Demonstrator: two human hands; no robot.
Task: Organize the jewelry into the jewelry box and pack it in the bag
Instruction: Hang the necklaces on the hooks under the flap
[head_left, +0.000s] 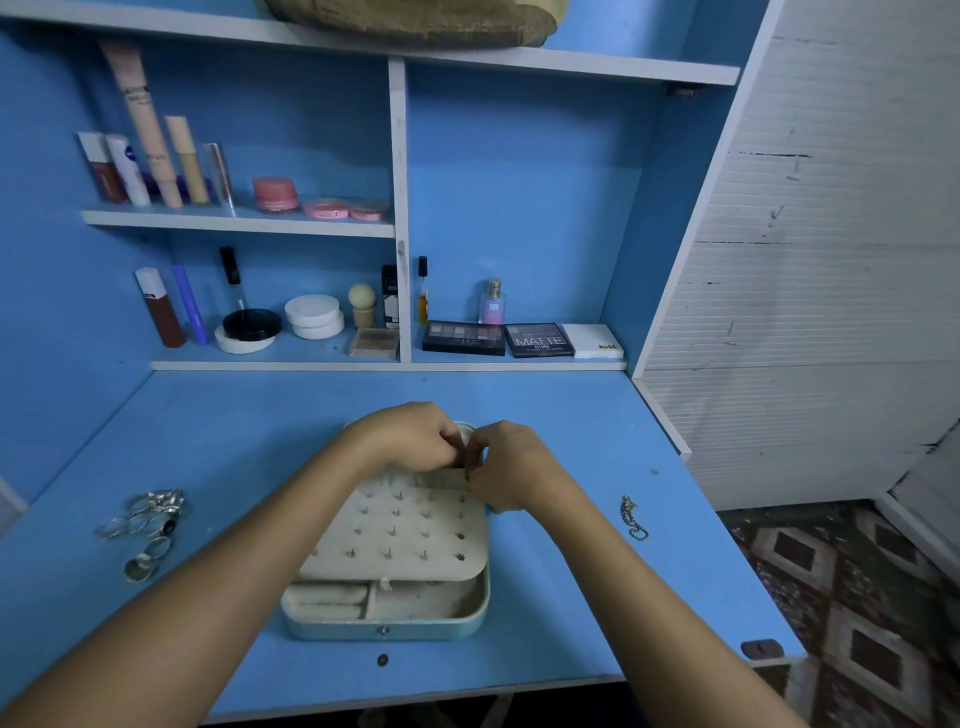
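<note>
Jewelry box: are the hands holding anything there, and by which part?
Both hands, left and right, meet at the far edge of the jewelry box; fingers curl together, but what they pinch cannot be told.

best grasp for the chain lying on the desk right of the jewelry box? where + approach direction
Probably the chain's upper end, pinched from straight above. It lies flat on the blue desk in a thin wavy line running front to back, so there is no edge to get under from the side. It sits apart from the jewelry box, with bare desk around it, and both hands are busy at the box.
</note>
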